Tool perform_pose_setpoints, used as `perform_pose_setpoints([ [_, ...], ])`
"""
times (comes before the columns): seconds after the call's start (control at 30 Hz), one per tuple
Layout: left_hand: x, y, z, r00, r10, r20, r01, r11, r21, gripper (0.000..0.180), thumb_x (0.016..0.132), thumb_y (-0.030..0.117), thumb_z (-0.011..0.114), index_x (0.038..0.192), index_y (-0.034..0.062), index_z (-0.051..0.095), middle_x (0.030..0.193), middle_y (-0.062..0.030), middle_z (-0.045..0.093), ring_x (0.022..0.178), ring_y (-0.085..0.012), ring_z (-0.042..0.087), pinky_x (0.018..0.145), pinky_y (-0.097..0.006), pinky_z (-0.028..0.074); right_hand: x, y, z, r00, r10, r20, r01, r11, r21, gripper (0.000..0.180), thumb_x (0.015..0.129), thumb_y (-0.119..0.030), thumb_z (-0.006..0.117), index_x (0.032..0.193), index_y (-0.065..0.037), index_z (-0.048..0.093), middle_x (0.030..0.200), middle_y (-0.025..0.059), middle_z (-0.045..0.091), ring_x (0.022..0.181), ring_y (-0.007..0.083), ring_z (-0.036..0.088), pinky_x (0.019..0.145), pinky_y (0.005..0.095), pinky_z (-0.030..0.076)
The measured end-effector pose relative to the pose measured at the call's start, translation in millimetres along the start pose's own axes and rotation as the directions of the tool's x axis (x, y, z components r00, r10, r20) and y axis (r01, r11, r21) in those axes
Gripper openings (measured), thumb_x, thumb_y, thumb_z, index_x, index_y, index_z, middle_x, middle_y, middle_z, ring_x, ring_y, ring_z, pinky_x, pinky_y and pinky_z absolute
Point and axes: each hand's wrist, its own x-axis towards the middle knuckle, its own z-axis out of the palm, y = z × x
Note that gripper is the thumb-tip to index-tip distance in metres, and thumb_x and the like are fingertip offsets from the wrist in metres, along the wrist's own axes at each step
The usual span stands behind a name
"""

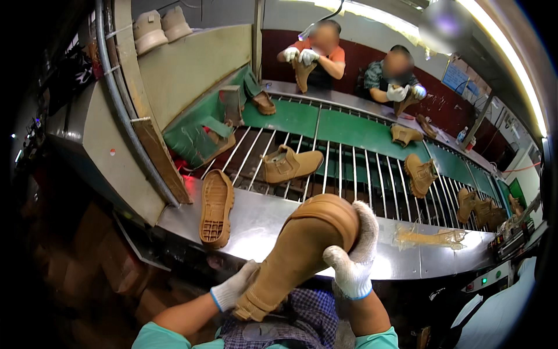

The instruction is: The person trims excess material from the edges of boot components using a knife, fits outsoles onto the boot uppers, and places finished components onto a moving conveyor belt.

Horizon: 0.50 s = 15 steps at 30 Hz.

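Observation:
A tan ankle boot (299,256) is held slantwise in front of me, its rounded end up and to the right. My right hand (357,253), in a white knit glove, is closed around that end, thumb on the near side. Lower left, my gloved left hand (235,286) grips the boot near its opening; some of its fingers are hidden behind the boot. On the metal ledge to the left lies a loose brown sole (215,208), its hollow inner side up. Beyond the ledge, another tan boot (292,164) rests on its side on the conveyor bars.
The conveyor's metal bars (354,174) run left to right beyond the steel ledge (401,264). More boots (419,174) lie on it toward the right. Across it, two people in gloves (319,52) handle boots. A panelled machine housing (197,75) stands at the left.

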Motion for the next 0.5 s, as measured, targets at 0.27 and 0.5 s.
perform_pose_setpoints([
  [0.27,9.9,102.1,-4.0,0.781,0.616,-0.105,-0.507,0.723,0.469,0.088,0.093,0.037,0.082,0.157,-0.0030,0.039,0.144,-0.0220,0.064,0.129,-0.0325,0.066,0.108,-0.044,0.055,19.4,70.8,-95.6,0.973,0.091,0.214,0.118,0.597,-0.794,0.068,0.085,-0.021,0.087,0.145,-0.006,0.060,0.136,0.0175,0.070,0.126,0.0315,0.068,0.110,0.0424,0.054],
  [0.5,26.6,76.4,-26.4,0.832,0.415,-0.368,0.288,0.244,0.926,0.115,0.081,0.083,0.071,0.148,-0.0067,0.046,0.133,-0.0330,0.065,0.122,-0.0459,0.068,0.105,-0.050,0.053,-65.4,99.9,-162.7,0.939,0.345,-0.016,-0.027,0.028,-0.999,0.052,0.089,-0.025,0.077,0.137,-0.013,0.062,0.121,0.0188,0.065,0.107,0.0421,0.067,0.092,0.0522,0.057],
])
